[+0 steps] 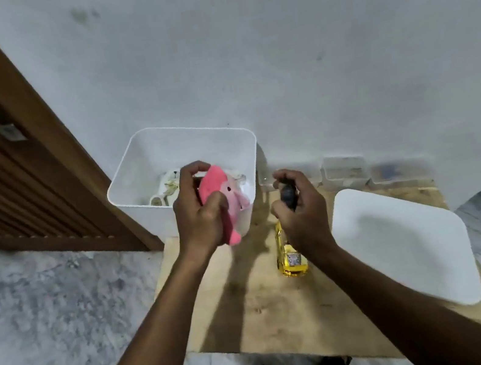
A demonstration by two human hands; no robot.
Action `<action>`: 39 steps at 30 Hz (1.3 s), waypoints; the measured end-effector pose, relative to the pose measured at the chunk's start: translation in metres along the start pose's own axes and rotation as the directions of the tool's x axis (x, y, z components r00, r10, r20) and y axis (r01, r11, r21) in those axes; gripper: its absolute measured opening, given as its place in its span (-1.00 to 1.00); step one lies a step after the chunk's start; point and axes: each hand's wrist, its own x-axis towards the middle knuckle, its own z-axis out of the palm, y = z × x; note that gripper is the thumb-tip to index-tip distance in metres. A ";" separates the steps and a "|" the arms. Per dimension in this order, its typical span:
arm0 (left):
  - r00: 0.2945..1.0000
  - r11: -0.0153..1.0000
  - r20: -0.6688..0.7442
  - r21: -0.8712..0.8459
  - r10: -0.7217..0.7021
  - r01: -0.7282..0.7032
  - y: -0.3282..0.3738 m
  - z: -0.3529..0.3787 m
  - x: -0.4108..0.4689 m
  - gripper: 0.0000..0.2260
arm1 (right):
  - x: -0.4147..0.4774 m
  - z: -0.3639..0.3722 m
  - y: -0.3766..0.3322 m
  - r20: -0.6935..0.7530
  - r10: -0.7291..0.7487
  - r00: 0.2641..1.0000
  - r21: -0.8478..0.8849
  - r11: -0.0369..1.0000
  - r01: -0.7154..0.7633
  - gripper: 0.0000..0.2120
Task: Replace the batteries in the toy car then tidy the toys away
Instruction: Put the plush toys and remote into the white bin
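The left hand (199,218) clasps the pink plush (224,199), long axis slanting toward the wrist, white bin (181,147) just beyond and beneath it; the right hand (301,213), farther off, grips a dark object (289,194) above the toy car (291,257)

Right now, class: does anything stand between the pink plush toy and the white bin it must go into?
Nothing visible does. The left hand holds the pink plush toy at the near rim of the white bin, whose top is open.
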 end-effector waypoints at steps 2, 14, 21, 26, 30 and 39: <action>0.999 0.999 -0.035 0.044 -0.020 0.021 0.015 -0.012 0.034 -0.62 | 0.030 0.018 -0.016 0.027 -0.049 0.998 0.039 0.998 0.048 -0.65; 0.841 0.837 0.180 0.332 -0.510 0.436 -0.038 -0.040 0.172 -0.38 | 0.164 0.141 0.022 0.376 0.380 0.845 -0.465 0.866 -0.182 -0.59; 0.784 0.775 0.182 0.391 -0.594 0.496 -0.104 -0.035 0.196 -0.30 | 0.167 0.167 0.061 0.361 0.490 0.794 -0.570 0.789 -0.228 -0.53; 0.835 0.690 0.174 0.661 -0.522 0.294 -0.103 -0.035 0.204 -0.45 | 0.172 0.167 0.061 0.350 0.498 0.793 -0.657 0.734 -0.171 -0.38; 0.820 0.688 0.194 0.664 -0.538 0.294 -0.105 -0.033 0.204 -0.42 | 0.177 0.160 0.061 0.343 0.466 0.816 -0.649 0.745 -0.152 -0.34; 0.927 0.844 0.230 0.517 -0.296 0.141 -0.054 -0.002 0.164 -0.66 | 0.157 0.114 0.011 0.276 0.202 0.940 -0.211 0.967 -0.146 -0.76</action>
